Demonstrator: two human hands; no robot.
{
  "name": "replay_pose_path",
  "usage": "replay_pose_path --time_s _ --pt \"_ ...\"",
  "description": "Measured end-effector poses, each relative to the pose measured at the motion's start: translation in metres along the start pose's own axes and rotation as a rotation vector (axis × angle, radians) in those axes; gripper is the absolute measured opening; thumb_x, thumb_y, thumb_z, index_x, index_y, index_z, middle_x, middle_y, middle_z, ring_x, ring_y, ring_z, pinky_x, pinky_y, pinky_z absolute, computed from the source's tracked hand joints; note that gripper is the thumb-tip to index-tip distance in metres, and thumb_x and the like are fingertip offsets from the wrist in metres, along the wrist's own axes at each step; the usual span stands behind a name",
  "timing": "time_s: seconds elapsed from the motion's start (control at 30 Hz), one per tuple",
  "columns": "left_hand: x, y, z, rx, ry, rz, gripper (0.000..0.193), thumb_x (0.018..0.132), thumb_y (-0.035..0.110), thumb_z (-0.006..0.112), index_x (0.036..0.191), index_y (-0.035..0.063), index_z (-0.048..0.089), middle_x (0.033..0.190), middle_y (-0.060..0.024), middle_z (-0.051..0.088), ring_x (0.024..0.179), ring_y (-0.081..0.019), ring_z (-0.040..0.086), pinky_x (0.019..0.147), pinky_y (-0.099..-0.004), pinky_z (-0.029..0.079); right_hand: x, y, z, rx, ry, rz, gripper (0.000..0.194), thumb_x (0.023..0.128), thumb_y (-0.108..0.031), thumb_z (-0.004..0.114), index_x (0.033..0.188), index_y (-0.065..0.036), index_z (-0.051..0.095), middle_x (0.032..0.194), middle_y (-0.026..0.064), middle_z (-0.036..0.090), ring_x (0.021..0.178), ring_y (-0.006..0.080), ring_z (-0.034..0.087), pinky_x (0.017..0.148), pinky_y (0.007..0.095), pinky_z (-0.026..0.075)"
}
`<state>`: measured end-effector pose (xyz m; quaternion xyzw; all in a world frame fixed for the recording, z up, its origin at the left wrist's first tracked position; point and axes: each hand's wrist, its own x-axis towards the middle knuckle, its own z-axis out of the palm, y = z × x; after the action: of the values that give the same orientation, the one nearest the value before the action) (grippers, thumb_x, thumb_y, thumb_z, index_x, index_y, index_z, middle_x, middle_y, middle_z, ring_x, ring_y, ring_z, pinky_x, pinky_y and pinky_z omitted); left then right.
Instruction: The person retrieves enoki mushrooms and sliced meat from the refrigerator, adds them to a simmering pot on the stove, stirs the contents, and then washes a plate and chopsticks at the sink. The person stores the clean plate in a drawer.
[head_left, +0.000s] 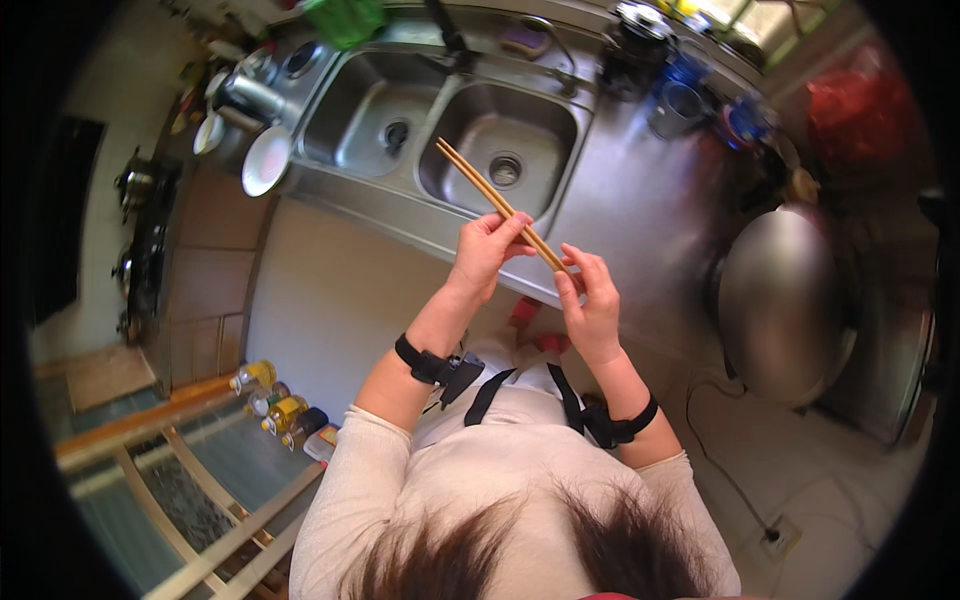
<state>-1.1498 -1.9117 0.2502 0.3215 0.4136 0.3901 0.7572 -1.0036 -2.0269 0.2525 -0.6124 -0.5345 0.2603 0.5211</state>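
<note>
A pair of wooden chopsticks (478, 181) slants across the front edge of the right sink basin (495, 199). The tips point up and left over the basin, close to the divider. My left hand (486, 246) pinches the sticks around their middle between thumb and fingers. At their lower right end, my right hand (592, 296) has its thumb and fingertips around the butt ends. The two sticks lie side by side, almost touching. Both hands are in the air above the counter's front edge. The right basin holds a metal drain strainer (505, 171).
A left basin (358, 142) adjoins, with a dark faucet (450, 45) behind. White bowl (266, 161) and metal pots crowd the left counter. Blue cups (679, 105) and a red plastic bag (855, 112) stand right. A large metal wok or lid (780, 307) is nearer. Oil bottles (283, 414) stand on the floor.
</note>
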Motion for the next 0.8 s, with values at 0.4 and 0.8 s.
replay_pose_path --time_s 0.4,0.8 --pt "0.028 -0.031 -0.049 0.239 -0.073 -0.253 0.027 0.096 0.024 0.067 0.1 -0.0019 0.071 0.088 -0.0077 0.071 0.075 -0.0128 0.067 0.067 -0.0256 0.057 -0.006 0.052 0.083 -0.72 0.04 -0.098 0.038 0.091 -0.013 0.062 0.128 -0.01 0.058 0.092 0.007 0.059 0.079 0.0269 0.066 0.062 0.0381 0.055" --pt "0.051 -0.011 -0.085 0.566 -0.425 -0.49 0.032 0.098 0.019 0.058 0.124 0.0007 0.063 0.097 -0.0079 0.069 0.084 -0.0143 0.065 0.074 -0.0268 0.054 -0.024 0.102 0.032 -0.93 0.307 0.173 0.027 0.097 -0.025 0.06 0.122 -0.016 0.064 0.093 0.0047 0.059 0.077 0.0277 0.065 0.063 0.0415 0.055"
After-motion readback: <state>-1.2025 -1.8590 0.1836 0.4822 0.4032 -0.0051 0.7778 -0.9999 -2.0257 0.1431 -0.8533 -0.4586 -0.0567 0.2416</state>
